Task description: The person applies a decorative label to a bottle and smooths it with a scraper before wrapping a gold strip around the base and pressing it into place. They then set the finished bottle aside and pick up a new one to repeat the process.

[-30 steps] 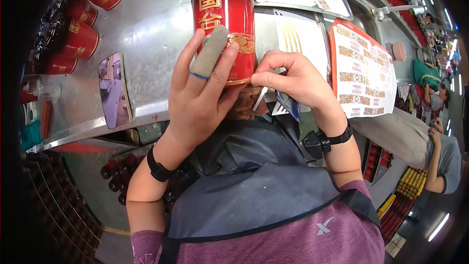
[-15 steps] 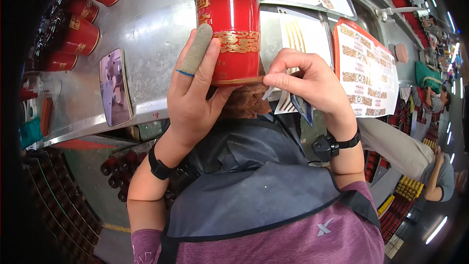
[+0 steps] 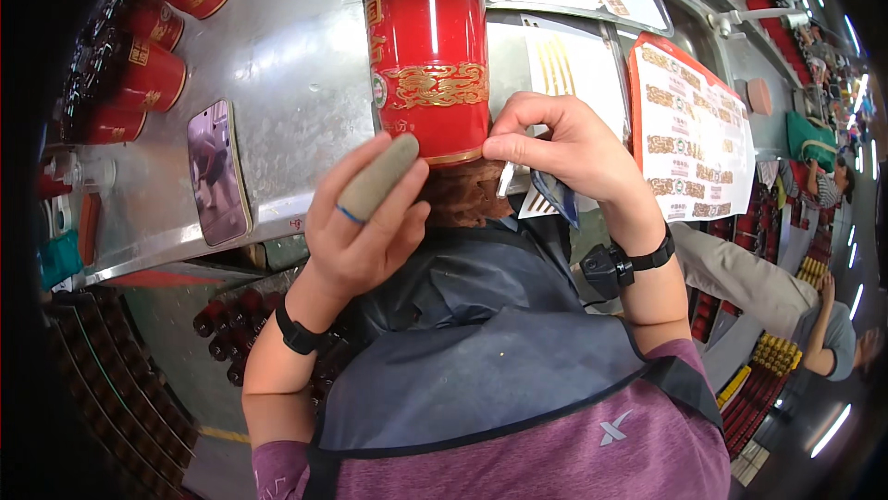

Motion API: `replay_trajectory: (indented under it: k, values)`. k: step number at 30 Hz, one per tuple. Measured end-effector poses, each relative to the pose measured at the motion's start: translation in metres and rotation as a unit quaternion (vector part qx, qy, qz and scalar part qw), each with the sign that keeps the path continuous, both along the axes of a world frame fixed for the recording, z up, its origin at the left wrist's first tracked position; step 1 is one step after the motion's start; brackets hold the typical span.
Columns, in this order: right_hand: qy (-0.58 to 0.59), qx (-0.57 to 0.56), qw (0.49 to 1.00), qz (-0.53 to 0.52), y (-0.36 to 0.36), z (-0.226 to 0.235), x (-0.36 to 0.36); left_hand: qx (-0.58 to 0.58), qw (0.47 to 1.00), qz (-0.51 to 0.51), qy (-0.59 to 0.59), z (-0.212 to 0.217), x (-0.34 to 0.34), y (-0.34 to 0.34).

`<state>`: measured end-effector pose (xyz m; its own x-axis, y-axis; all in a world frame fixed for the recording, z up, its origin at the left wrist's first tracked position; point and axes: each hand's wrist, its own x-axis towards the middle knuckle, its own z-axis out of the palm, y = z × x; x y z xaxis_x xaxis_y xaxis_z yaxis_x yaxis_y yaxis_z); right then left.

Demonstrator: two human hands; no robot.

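A red bottle (image 3: 435,37), darker toward its far end, lies with its base toward me. A gold pattern band runs round it and a gold line edges the base. My left hand (image 3: 361,213) is at the lower left of the base, fingers loosely bent and apart. A grey-green finger cot (image 3: 381,178) covers one finger, its tip at the bottle's edge. My right hand (image 3: 564,148) pinches at the base's right corner, a small whitish strip (image 3: 505,179) showing below the fingertips. Brown crumpled cloth (image 3: 467,193) lies under the base.
Several red bottles (image 3: 153,70) stand at the far left. A phone (image 3: 219,172) lies on the metal table (image 3: 287,65). Printed sheets (image 3: 694,130) with gold patterns lie at the right and back. A co-worker (image 3: 823,333) is at the far right, near racks of bottles.
My left hand has slid down from the bottle's side to its base, loosening its hold. The bottle has turned slightly, showing more of its pattern. The right hand stays at the base corner.
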<state>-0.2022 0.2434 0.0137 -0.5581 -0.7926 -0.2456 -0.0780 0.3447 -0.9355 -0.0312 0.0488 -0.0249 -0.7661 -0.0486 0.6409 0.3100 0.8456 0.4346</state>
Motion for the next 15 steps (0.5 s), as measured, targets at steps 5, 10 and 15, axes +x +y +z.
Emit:
replay_trajectory:
  k: [5, 10, 15]
  values:
    - [0.019, 0.015, 1.0, 0.001, 0.002, 0.008, -0.004, -0.086, 0.994, -0.054, 0.035, 0.004, -0.007, 0.002]
    - [0.048, 0.03, 0.998, 0.041, 0.0, -0.005, -0.005, -0.188, 0.982, -0.021, 0.001, 0.002, -0.015, 0.019]
    - [0.059, 0.042, 0.997, 0.025, 0.0, -0.007, -0.001, -0.174, 0.984, -0.031, 0.003, -0.006, 0.008, 0.005]
